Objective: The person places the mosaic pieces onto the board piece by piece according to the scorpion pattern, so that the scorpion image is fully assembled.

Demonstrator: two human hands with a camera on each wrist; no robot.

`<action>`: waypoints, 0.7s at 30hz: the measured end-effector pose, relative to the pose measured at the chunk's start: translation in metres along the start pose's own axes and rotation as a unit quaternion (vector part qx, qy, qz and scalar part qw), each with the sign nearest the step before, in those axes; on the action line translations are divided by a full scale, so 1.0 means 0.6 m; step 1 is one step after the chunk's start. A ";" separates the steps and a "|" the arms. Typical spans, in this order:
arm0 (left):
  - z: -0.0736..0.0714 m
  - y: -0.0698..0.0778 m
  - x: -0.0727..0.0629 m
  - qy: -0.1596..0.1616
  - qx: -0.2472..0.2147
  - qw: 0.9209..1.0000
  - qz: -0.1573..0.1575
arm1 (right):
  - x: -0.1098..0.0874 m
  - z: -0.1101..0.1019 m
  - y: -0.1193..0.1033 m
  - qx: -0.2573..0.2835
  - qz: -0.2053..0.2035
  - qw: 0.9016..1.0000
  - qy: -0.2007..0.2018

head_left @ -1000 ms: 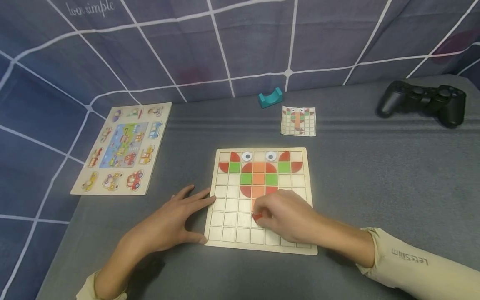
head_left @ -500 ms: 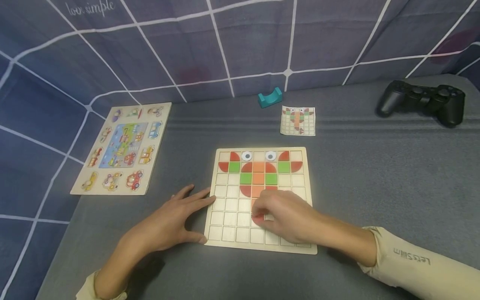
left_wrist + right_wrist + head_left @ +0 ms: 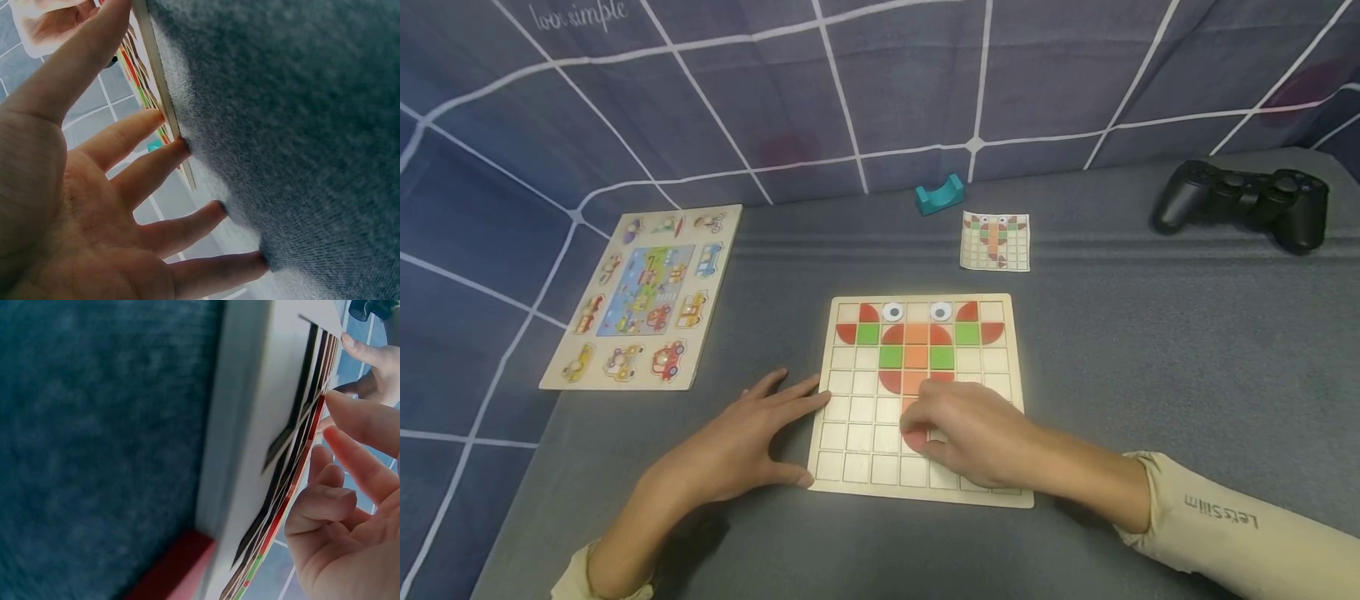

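A wooden grid board (image 3: 863, 465) lies flat, with red quarter-circle, green square and orange square pieces and two googly eyes set in its upper part. My right hand (image 3: 973, 433) is over its lower middle, thumb and index finger at the edges of a red quarter-circle piece (image 3: 914, 439) that sits low in a cell. In the right wrist view the thumb (image 3: 359, 415) touches this piece and the other fingers are curled. My left hand (image 3: 737, 450) lies spread beside the board, fingertips and thumb touching its left edge. My right hand hides several cells.
A small pattern card (image 3: 996, 242) lies behind the board, near a teal curved block (image 3: 941, 196). A vehicle picture puzzle (image 3: 643, 300) is at the left, a black game controller (image 3: 1243, 204) at the back right. Something red (image 3: 178, 565) shows by the board's edge in the right wrist view.
The red quarter-circle piece has gone from being held tilted in my right fingers to lying flat in its cell. My left hand and the board have stayed put.
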State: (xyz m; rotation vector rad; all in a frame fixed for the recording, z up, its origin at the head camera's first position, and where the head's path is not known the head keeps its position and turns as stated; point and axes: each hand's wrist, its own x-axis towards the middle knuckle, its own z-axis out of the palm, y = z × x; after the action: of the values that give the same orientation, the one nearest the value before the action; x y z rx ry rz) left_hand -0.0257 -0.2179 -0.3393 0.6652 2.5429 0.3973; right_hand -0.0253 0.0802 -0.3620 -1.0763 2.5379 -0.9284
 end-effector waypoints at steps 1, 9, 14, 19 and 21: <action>0.000 0.000 0.000 0.000 0.000 1.000 0.001 | 0.001 0.000 0.000 -0.002 -0.003 1.000 -0.002; 0.000 0.000 -0.001 0.001 0.003 1.000 0.002 | 0.002 0.001 0.001 -0.010 -0.009 1.000 -0.007; -0.001 0.000 -0.003 0.002 0.002 1.000 0.003 | 0.003 0.002 0.002 -0.026 -0.010 1.000 -0.008; -0.001 0.000 -0.002 0.002 0.002 1.000 0.004 | 0.004 0.003 0.002 -0.023 -0.016 1.000 -0.007; 0.000 0.000 -0.001 0.001 0.001 1.000 0.003 | 0.004 0.003 0.002 -0.021 -0.016 1.000 -0.009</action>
State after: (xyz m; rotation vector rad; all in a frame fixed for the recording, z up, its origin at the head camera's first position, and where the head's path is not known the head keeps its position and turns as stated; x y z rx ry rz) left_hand -0.0252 -0.2182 -0.3387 0.6737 2.5437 0.3976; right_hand -0.0268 0.0785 -0.3638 -1.1345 2.5444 -0.8723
